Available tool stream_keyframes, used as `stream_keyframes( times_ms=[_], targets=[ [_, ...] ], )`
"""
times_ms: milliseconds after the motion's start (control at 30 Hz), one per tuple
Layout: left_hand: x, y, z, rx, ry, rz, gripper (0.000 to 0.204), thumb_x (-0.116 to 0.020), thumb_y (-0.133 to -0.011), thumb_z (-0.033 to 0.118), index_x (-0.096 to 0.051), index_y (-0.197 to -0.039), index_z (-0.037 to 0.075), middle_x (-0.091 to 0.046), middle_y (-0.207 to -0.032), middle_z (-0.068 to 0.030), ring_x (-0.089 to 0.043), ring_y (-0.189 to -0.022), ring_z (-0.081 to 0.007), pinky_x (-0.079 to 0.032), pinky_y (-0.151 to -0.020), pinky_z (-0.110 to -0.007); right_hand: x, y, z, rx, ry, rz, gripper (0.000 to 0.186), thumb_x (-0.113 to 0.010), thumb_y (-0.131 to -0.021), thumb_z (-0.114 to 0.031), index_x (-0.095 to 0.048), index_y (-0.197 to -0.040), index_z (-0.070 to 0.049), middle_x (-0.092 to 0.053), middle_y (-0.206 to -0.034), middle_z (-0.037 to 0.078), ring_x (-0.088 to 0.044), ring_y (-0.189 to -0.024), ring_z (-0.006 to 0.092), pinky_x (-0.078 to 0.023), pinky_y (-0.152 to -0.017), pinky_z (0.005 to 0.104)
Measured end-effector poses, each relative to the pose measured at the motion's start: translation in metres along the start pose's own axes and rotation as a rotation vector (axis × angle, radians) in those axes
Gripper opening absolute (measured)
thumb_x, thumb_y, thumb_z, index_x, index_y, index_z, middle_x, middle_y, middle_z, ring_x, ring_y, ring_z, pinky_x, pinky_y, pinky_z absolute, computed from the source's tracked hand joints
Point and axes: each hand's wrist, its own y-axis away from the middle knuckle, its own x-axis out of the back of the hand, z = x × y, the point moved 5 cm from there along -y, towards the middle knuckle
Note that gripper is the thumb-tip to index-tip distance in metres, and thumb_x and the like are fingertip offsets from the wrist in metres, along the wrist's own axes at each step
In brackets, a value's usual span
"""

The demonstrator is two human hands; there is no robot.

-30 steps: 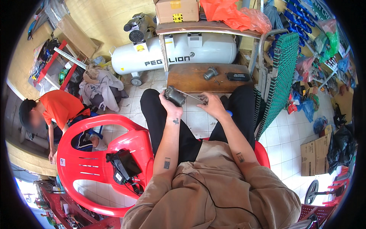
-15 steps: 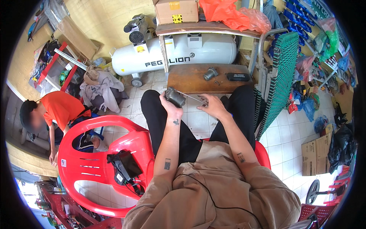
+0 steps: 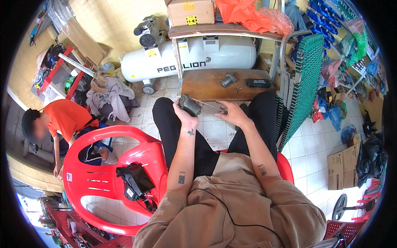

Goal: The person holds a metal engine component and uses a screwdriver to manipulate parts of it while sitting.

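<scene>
Left hand [image 3: 186, 117] round dark cylinder [image 3: 190, 106], right hand [image 3: 234, 114] gripping rod [image 3: 208, 104], axes sloping down rightward

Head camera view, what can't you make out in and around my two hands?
In the head view:
Dark grey metal cylinder: palm-facing side, hidden by the left hand.
Thin straight silver metal rod: right end, hidden by the right hand.
Small dark pieces on the brown wooden shelf: too small to identify.

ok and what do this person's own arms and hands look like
The left hand and right hand are bare, with no gloves. Loose tan sleeves end near the elbows. The left forearm has a small dark tattoo near the wrist and a boxy one higher up; the right forearm shows a boxy tattoo near the elbow.
</scene>
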Motion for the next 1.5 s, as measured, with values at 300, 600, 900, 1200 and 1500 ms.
stream_keyframes(
  times_ms=[300, 600, 900, 1200, 1500],
  targets=[
    [0.012, -0.011, 0.000, 0.020, 0.004, 0.008, 0.040, -0.047, -0.091, 0.048, -0.063, -0.098, 0.011, -0.065, -0.089, -0.0067, -0.062, -0.082, -0.0255, -0.053, -0.079, -0.043, 0.008, -0.001, -0.004, -0.078, -0.204, 0.087, 0.042, -0.084, -0.072, -0.001, -0.069, -0.111, -0.001, -0.067, -0.082, 0.011, -0.066, -0.066, 0.0166, -0.055, -0.058, 0.0306],
    [0.008, -0.005, 0.004, -0.031, -0.044, 0.079, 0.036, -0.048, -0.091, 0.047, -0.062, -0.096, 0.014, -0.066, -0.087, -0.0035, -0.062, -0.077, -0.0229, -0.052, -0.069, -0.040, -0.007, -0.002, 0.004, -0.159, -0.334, -0.067, 0.038, -0.080, -0.078, -0.003, -0.068, -0.113, 0.003, -0.071, -0.085, 0.013, -0.070, -0.071, 0.0164, -0.056, -0.057, 0.0302],
    [0.009, -0.006, 0.000, 0.010, -0.046, 0.063, 0.036, -0.047, -0.091, 0.047, -0.061, -0.096, 0.014, -0.065, -0.087, -0.0037, -0.062, -0.078, -0.0225, -0.051, -0.069, -0.040, -0.020, -0.005, 0.015, -0.200, -0.397, -0.193, 0.034, -0.075, -0.085, -0.009, -0.067, -0.117, 0.002, -0.072, -0.094, 0.015, -0.071, -0.073, 0.0177, -0.056, -0.059, 0.0310],
    [0.015, -0.011, 0.000, -0.007, -0.056, 0.041, 0.033, -0.050, -0.091, 0.047, -0.062, -0.095, 0.017, -0.065, -0.088, -0.0008, -0.062, -0.080, -0.0200, -0.050, -0.070, -0.037, -0.016, -0.002, 0.007, -0.145, -0.401, -0.152, 0.037, -0.070, -0.089, -0.006, -0.062, -0.124, 0.004, -0.071, -0.097, 0.020, -0.071, -0.073, 0.0199, -0.057, -0.056, 0.0321],
    [0.015, -0.008, -0.001, 0.008, -0.117, 0.066, 0.032, -0.050, -0.090, 0.047, -0.064, -0.090, 0.019, -0.066, -0.086, 0.0014, -0.062, -0.081, -0.0183, -0.049, -0.073, -0.035, -0.032, 0.001, 0.000, -0.198, -0.489, -0.394, 0.045, -0.067, -0.094, -0.013, -0.053, -0.132, 0.005, -0.071, -0.088, 0.017, -0.071, -0.074, 0.0183, -0.050, -0.050, 0.0268]
  ],
)
